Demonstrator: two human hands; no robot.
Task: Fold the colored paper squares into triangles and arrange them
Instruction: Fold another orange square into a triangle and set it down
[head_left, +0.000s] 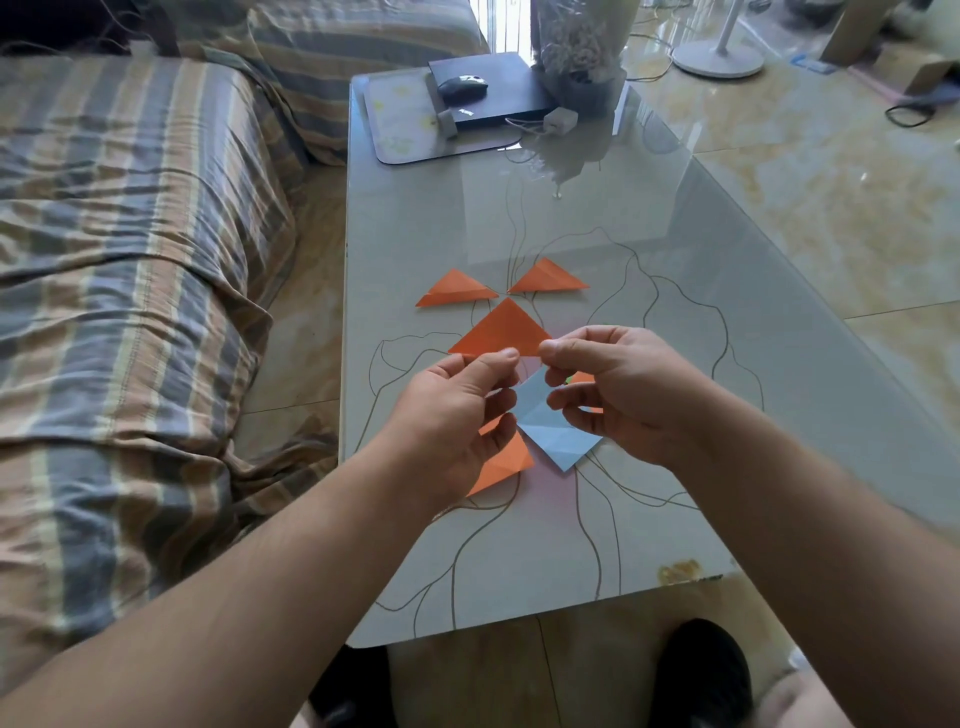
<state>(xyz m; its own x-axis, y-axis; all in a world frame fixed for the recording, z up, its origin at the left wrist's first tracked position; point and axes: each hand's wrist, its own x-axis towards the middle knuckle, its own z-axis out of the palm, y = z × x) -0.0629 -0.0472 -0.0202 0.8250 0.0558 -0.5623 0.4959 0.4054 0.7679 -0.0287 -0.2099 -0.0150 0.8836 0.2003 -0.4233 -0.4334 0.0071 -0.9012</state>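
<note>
Both hands hold a folded orange triangle (500, 330) above the glass table (649, 499). My left hand (457, 410) pinches its lower left edge and my right hand (618, 389) pinches its lower right corner. Two more orange triangles lie flat farther back, one to the left (456, 288) and one to the right (548, 276). Beneath my hands sits a light blue creased paper square (558, 431), with an orange folded piece (504, 462) under my left hand. A pink sheet (530, 370) shows between my hands, and bits of orange and green paper peek from under my right hand.
At the table's far end are a black laptop (493, 88) with a mouse (462, 85) on it, a mat (405, 124), a white charger (561, 120) and a wrapped bouquet (579, 52). A striped sofa (130, 260) runs along the left. A fan base (719, 57) stands on the floor.
</note>
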